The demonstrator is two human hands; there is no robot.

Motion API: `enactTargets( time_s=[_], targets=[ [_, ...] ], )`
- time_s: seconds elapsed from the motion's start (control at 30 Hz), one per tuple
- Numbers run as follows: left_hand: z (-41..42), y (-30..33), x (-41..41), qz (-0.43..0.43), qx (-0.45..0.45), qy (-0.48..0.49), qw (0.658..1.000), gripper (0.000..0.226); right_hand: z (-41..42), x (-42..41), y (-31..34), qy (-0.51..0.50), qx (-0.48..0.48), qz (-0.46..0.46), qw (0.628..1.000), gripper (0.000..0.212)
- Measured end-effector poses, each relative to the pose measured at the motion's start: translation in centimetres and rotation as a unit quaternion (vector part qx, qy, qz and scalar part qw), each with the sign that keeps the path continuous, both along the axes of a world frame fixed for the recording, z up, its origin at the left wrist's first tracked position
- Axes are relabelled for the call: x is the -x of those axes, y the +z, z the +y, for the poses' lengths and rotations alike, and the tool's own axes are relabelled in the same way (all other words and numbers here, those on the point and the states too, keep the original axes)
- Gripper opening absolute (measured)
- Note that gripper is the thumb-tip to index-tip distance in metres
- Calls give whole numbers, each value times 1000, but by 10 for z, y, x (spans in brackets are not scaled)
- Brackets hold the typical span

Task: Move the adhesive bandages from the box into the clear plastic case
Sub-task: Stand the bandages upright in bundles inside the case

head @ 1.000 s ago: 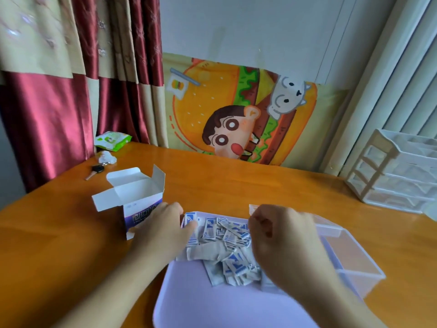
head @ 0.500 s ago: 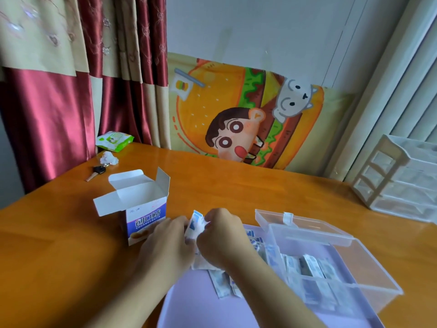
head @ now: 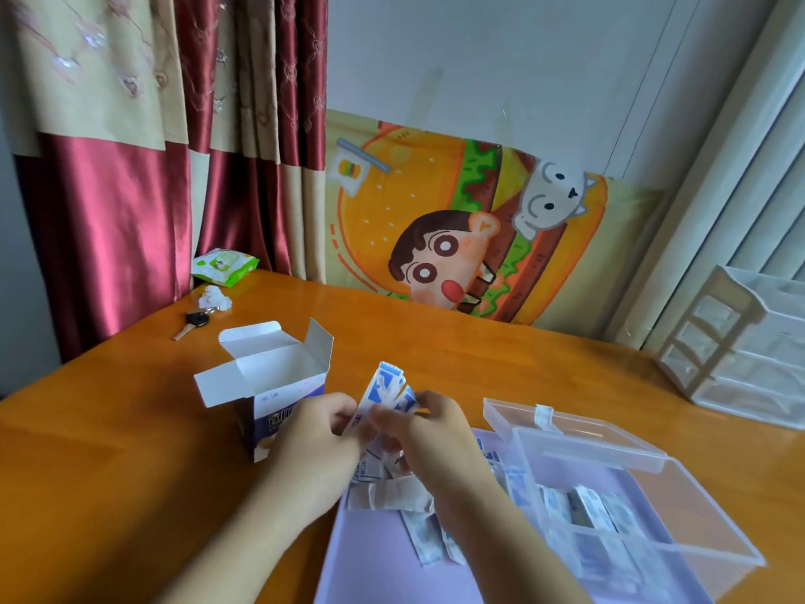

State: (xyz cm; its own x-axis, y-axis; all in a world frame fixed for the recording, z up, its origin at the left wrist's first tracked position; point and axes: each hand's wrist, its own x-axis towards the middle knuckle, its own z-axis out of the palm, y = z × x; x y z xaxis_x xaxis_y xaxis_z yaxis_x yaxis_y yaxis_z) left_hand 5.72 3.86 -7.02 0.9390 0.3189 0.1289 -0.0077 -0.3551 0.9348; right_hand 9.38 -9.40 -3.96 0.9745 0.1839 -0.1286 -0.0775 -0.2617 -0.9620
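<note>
Both hands [head: 374,429] have lifted a fanned bandage bundle [head: 385,388] higher.

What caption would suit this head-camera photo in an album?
Both hands, left and right, gather wrapped bandages between box and clear case.

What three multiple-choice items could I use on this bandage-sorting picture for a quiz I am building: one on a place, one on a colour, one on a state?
1. Where does the open bandage box stand?
A. inside the clear plastic case
B. on the wooden table, left of the hands
C. on the white drawer unit

2. What colour is the tray under the loose bandages?
A. pale purple
B. green
C. red

3. What state is the clear plastic case in?
A. lid shut
B. lid open, bandages inside
C. upside down

Answers: 1 B, the box rests on the table beside the left hand. 2 A, the bare tray surface shows lilac. 3 B, the lid lies back and wrapped bandages show inside, while both hands, the right hand included, hold a bundle of bandages.
</note>
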Motion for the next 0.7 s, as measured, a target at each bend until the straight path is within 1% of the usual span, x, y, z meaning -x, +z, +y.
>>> enactTargets(
  time_s=[0.07,0.13,0.27,0.33,0.4,0.53,0.63,0.7],
  targets=[
    [-4,8,7,-20,27,-29,999,15,-7,8,0,-45,-22,-29,998,37],
    [-6,15,15,-31,50,-45,997,11,-13,13,-1,-63,-32,-76,995,30],
    [-2,20,29,-16,106,-45,993,15,-22,28,-1,-42,-114,-119,985,9],
    [0,21,31,-18,112,-28,993,15,-26,35,1,-27,-137,-130,982,11],
    [4,22,31,-19,105,-29,994,16,-29,38,0,-16,-150,-124,981,15],
    [2,23,33,-11,93,-78,993,25,-30,44,-6,-10,-160,-110,981,8],
    [-5,23,35,-7,88,-93,992,31,-30,45,-9,-20,-177,-100,979,12],
    [-9,22,35,-9,86,-90,992,30,-32,44,-8,-20,-197,-92,976,6]
  ],
)
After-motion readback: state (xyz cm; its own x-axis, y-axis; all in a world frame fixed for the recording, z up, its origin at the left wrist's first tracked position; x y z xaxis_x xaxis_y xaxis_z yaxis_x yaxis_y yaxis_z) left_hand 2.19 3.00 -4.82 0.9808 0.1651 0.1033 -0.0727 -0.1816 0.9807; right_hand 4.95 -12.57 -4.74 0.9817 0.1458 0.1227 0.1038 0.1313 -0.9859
